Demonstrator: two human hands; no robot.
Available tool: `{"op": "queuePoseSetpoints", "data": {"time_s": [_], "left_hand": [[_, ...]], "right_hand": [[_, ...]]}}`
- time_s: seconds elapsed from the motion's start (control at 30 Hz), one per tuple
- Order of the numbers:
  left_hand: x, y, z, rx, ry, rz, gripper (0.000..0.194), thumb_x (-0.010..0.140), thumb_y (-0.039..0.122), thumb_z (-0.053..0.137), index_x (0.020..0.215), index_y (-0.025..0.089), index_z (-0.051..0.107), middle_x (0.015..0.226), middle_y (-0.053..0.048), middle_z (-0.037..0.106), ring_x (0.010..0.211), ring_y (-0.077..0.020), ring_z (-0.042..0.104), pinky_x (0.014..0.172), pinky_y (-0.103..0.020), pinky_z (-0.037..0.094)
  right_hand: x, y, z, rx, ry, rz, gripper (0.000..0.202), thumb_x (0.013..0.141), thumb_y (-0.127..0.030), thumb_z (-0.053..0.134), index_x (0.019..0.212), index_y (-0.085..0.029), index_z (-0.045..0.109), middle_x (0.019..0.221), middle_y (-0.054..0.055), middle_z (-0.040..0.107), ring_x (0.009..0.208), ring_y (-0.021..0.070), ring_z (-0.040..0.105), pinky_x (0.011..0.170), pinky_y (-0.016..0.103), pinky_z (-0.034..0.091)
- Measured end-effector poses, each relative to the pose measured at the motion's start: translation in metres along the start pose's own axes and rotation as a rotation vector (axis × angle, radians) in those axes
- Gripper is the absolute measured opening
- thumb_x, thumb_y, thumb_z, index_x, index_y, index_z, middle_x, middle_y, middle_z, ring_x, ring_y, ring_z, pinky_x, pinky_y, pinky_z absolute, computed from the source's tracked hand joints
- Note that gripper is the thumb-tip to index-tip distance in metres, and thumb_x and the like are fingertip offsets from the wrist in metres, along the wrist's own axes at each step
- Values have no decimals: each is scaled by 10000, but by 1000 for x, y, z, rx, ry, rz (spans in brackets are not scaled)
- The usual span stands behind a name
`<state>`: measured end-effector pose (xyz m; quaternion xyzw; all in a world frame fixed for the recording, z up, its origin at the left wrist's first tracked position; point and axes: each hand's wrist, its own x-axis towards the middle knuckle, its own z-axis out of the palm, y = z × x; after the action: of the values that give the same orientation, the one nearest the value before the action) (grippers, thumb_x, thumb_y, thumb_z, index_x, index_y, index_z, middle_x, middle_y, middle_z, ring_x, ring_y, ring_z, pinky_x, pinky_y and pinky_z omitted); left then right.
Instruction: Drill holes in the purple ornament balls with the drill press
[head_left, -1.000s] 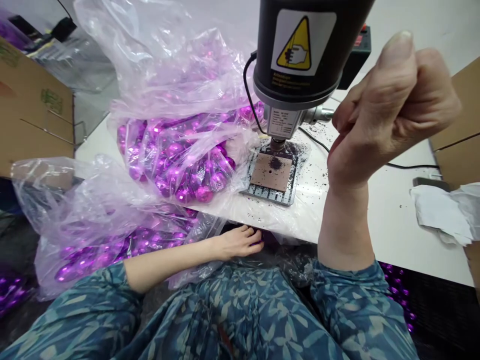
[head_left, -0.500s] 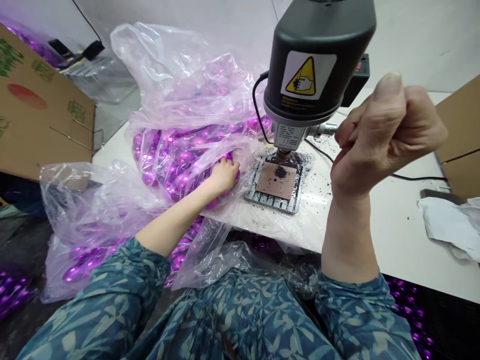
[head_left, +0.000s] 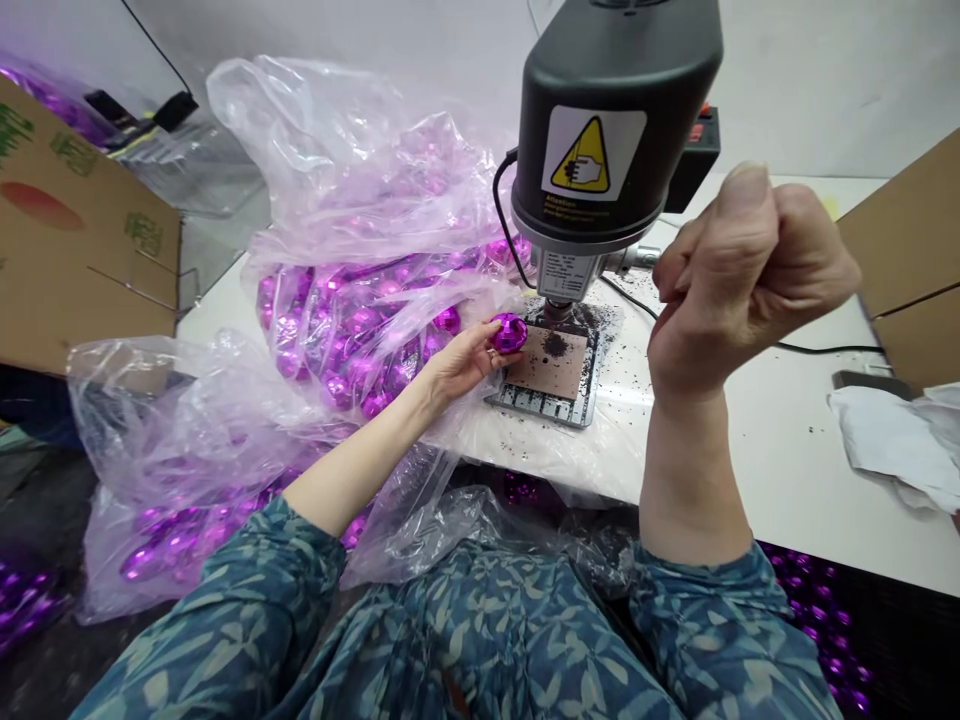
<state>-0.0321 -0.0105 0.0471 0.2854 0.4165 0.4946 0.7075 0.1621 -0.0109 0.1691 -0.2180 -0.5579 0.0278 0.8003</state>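
A shiny purple disco ball [head_left: 509,333] is held in the fingers of my left hand [head_left: 466,364], at the left edge of a brown board [head_left: 551,375]. The board has a small hole and lies on the slotted metal base [head_left: 540,407] of a black bench drill press [head_left: 600,150]. Dark shavings [head_left: 555,345] are heaped under the chuck [head_left: 556,310]. My right hand [head_left: 750,270] is raised in a closed grip on the drill press's feed handle, which the fist hides; only its metal hub [head_left: 637,258] shows beside the fingers.
A clear plastic bag [head_left: 315,150] full of purple balls [head_left: 360,325] spreads over the table's left side. Cardboard boxes [head_left: 82,240] stand at both sides. White paper [head_left: 889,440] lies at right on the white table [head_left: 780,470]. A black cable [head_left: 829,348] crosses behind my right hand.
My left hand has come out of the bag of balls and moved right to the board, now with one purple ball in its fingers. My right hand keeps its grip.
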Motion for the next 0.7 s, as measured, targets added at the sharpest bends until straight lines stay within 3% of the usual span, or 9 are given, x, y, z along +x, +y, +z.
{"op": "queuePoseSetpoints", "data": {"time_s": [0.13, 0.23, 0.33, 0.47, 0.57, 0.7], "left_hand": [[3, -10, 0, 162, 49, 82, 468, 846, 223, 892, 1252, 186, 662, 1030, -48, 799, 770, -150, 765, 687, -250, 632], [6, -12, -2, 211, 73, 131, 395, 939, 365, 828, 1266, 206, 674, 1021, -42, 783, 774, -138, 753, 591, -180, 549], [10, -11, -3, 119, 49, 74, 295, 1017, 379, 724, 1240, 188, 695, 1073, -70, 782, 826, -142, 756, 627, -194, 579], [14, -11, -2, 61, 42, 21, 330, 1058, 376, 642, 1351, 226, 668, 1141, -85, 800, 844, -165, 769, 745, -297, 665], [17, -16, -4, 161, 13, 79, 440, 1002, 381, 730, 1408, 234, 639, 1224, -94, 794, 949, -187, 784, 833, -334, 674], [25, -27, -9, 398, -37, 193, 660, 878, 431, 879, 1447, 219, 621, 1171, -96, 804, 835, -173, 763, 752, -308, 632]], "right_hand": [[-1, 0, -2, -13, -18, -1, 640, 998, -430, 635, 573, -189, 221, 500, -53, 321, 438, 46, 395, 506, 303, 183], [-2, 0, -2, -18, -18, 5, 629, 999, -448, 633, 590, -196, 226, 506, -54, 293, 439, 53, 400, 506, 307, 185], [-2, -1, -2, -17, -29, 9, 608, 1000, -460, 633, 609, -205, 244, 505, -58, 294, 433, 59, 398, 500, 318, 193], [-2, -4, 1, -27, -10, -3, 614, 961, -540, 651, 620, -222, 251, 488, -62, 289, 413, 70, 345, 487, 339, 193], [-3, -4, 1, -69, -15, 9, 605, 986, -534, 625, 633, -233, 236, 514, -54, 272, 430, 80, 306, 497, 343, 206], [-4, -1, -1, -77, -28, -14, 564, 1027, -483, 590, 659, -244, 235, 544, -52, 250, 445, 88, 295, 498, 339, 228]]}}
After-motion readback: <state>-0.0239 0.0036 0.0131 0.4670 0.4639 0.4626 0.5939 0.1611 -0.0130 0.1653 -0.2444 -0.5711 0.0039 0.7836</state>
